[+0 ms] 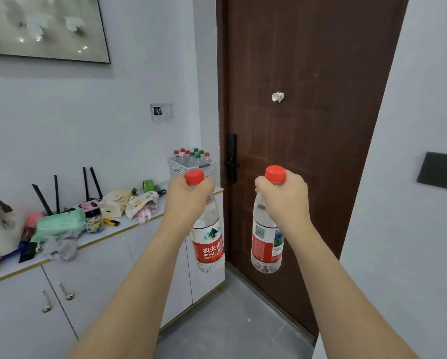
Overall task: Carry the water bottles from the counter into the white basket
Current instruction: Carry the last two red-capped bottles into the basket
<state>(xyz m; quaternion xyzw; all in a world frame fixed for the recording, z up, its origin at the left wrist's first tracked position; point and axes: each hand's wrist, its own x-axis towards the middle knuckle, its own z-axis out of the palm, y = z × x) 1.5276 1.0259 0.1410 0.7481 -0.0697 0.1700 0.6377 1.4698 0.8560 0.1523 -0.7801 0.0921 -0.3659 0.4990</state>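
— Holding anything yet, those hands?

— Both. The left hand (188, 196) has its fingers curled tight round the neck of a red-capped Nongfu Spring bottle (208, 239), which hangs upright over the right end of the surface (100, 235). The right hand (284, 196) grips a second red-capped bottle (266, 244) the same way, out in front of the brown door (308, 125).

— And the white basket (191, 170)?

— At the far right corner of the surface, just beyond the left hand. It looks nearly packed with red- and green-capped bottles (191, 156).

— What could go wrong?

— To my eye, little free room. Lowering a bottle onto the standing caps could tip it, or knock one out over the edge by the door. A grip only at the neck lets the body swing, so it might clip the rim. The clutter at the left, a router (87, 200) and a green packet (60, 224), lies well apart.
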